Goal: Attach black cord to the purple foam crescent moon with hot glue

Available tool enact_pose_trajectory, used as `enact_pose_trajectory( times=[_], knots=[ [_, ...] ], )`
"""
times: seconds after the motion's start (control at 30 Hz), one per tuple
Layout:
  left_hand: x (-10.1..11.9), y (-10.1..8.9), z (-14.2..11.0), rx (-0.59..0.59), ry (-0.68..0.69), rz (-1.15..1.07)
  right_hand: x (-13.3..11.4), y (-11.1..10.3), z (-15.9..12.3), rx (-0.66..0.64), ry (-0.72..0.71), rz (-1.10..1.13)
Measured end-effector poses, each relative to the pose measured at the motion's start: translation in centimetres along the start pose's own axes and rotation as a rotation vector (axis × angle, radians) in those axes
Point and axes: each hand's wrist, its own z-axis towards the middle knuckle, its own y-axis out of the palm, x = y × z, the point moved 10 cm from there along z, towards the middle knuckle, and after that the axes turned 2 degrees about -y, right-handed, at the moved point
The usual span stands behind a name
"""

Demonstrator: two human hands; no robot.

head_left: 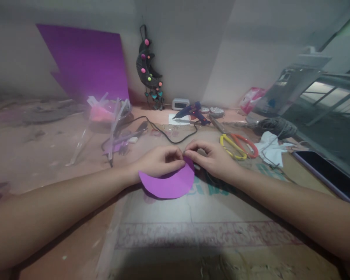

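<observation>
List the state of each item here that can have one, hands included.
Left hand: pinching the crescent
Right hand: fingertips at its upper tip
Purple crescent: cut out, partly raised
Glue gun: lying down, red light showing
Scissors: set down, blades look closed
Smartphone: screen dark
Purple sheet: propped upright
White tissue: crumpled

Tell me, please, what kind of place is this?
Probably a craft corner, perhaps at home: a glue gun and scissors lie on the work surface, and a decorated crescent moon hangs against the wall.
</observation>
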Motion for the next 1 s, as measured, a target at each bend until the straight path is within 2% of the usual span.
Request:
enact_pose_trajectory(
  times=[0.2, 0.33, 0.47, 0.6, 0.77, 1.0],
  knots=[
    [0.1, 0.0, 0.0, 0.002, 0.012, -0.004, 0.6, 0.2, -0.1, 0.011, -0.023, 0.051],
    [0.0, 0.1, 0.0, -0.007, 0.007, -0.008, 1.6, -0.7, 0.0, 0.117, 0.034, 0.125],
    [0.0, 0.0, -0.1, -0.003, -0.002, -0.009, 1.6, -1.9, 0.0, 0.223, 0.005, 0.076],
    [0.1, 0.0, 0.0, -0.009, -0.005, 0.003, 1.6, -1.9, 0.1, 0.217, 0.012, 0.053],
    [0.1, 0.0, 0.0, -0.006, -0.002, 0.004, 1.2, -2.2, 0.1, 0.223, -0.027, -0.078],
    [0.1, 0.0, -0.1, -0.002, 0.007, 0.006, 0.9, -2.0, 0.2, 0.211, -0.067, -0.087]
  ],
)
